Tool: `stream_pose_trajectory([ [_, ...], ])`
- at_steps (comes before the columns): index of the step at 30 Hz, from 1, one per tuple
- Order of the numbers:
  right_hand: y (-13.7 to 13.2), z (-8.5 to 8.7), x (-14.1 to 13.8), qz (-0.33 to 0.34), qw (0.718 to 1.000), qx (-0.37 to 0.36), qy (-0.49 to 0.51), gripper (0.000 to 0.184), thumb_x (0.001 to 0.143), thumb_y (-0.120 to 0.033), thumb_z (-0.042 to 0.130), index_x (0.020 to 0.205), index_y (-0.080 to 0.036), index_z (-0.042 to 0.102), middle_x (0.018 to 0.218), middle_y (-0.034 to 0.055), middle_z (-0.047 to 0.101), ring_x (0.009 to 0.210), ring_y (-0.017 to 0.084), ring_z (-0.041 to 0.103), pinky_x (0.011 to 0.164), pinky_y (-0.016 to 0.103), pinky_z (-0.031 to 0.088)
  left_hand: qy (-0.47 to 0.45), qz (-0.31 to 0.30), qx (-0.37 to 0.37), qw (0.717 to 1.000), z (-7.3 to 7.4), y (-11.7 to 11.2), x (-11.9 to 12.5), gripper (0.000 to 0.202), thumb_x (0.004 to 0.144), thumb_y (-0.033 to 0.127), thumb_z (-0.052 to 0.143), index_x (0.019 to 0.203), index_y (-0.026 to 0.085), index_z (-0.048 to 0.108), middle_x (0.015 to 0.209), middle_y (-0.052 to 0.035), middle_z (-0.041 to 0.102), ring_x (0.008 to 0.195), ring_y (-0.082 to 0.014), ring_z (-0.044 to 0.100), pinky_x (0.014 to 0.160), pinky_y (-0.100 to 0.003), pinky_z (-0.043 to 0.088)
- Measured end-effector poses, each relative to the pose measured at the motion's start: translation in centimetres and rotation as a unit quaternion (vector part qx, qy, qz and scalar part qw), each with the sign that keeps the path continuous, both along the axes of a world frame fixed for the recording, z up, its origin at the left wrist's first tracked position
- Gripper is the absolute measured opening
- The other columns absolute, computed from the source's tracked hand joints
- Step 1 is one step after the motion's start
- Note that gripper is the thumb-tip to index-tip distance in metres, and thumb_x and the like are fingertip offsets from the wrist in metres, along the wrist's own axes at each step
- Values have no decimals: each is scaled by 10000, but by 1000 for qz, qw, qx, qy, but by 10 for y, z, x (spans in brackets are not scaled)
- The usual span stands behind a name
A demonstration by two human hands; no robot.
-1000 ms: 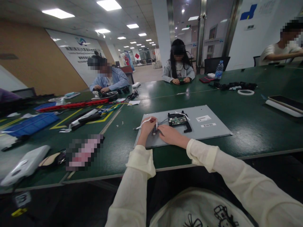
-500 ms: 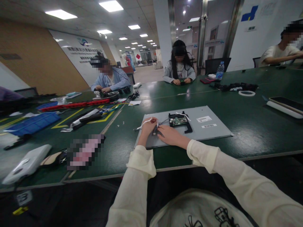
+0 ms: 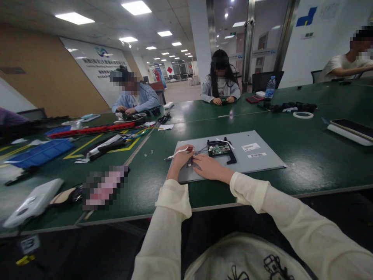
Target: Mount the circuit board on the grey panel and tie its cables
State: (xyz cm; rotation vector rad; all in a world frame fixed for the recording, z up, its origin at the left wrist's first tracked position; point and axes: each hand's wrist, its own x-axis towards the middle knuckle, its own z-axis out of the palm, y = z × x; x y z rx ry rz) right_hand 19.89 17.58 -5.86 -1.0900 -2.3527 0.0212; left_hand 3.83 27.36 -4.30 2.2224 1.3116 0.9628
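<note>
A flat grey metal panel (image 3: 250,163) lies on the table before me. Near its middle a black plastic frame (image 3: 231,157) surrounds a green circuit board (image 3: 219,149). Thin grey cables (image 3: 201,150) run left from the board to my hands. My left hand (image 3: 181,159) is closed on the cable bundle at the panel's left part, and a narrow white strip (image 3: 178,151) crosses over it. Pressed close beside it, my right hand (image 3: 212,168) has its fingers closed on the same cables. Fingers partly hide the grip.
Left of me lie a pink phone-like object (image 3: 105,188), a white device (image 3: 33,204) and a blue tray (image 3: 40,151). A roll of white tape (image 3: 303,115), a water bottle (image 3: 271,88) and a phone (image 3: 354,129) are on the right. Several people sit around the table.
My right fingers have shifted very slightly along the cables. Both hands otherwise keep their place, and the panel has not moved.
</note>
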Motion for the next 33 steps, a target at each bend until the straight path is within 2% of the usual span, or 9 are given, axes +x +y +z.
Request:
stream_pose_trajectory([
  [7, -1, 1, -1, 1, 1000, -14, -7, 390, 954, -281, 468, 1256, -59, 573, 1313, 195, 559, 1288, 256, 470, 1108, 422, 342, 32, 0, 2, 999, -4, 5, -1, 187, 725, 263, 599, 898, 264, 672, 933, -39, 725, 878, -199, 655, 862, -268, 474],
  [16, 0, 0, 0, 2, 1000, -11, -15, 408, 959, -281, 457, 1267, -36, 567, 1332, 200, 545, 1290, 262, 464, 1126, 413, 324, 50, 18, 63, 997, -10, 16, 2, 310, 708, 196, 587, 1014, 228, 627, 987, -83, 686, 886, -215, 644, 849, -294, 460],
  [24, -2, 0, 0, -2, 1000, -11, -11, 402, 955, -281, 468, 1256, -36, 576, 1316, 192, 559, 1289, 263, 464, 1123, 409, 327, 63, 68, 70, 993, -12, 26, 5, 152, 676, 217, 620, 828, 221, 613, 881, -56, 655, 868, -224, 612, 788, -306, 448],
  [28, -5, 2, 0, -8, 1000, -20, -8, 401, 958, -278, 462, 1265, -44, 569, 1326, 189, 554, 1298, 267, 455, 1117, 413, 333, 97, 80, 90, 988, -13, 26, 4, 70, 696, 254, 610, 749, 221, 579, 833, -46, 623, 845, -210, 592, 761, -290, 441],
  [33, -9, 6, -1, -4, 1000, -29, -6, 357, 940, -245, 478, 1219, -55, 594, 1279, 187, 582, 1264, 251, 484, 1092, 395, 353, 163, 95, 81, 979, -12, 29, 4, 78, 748, 271, 588, 703, 215, 556, 822, -39, 606, 821, -185, 576, 762, -271, 436],
])
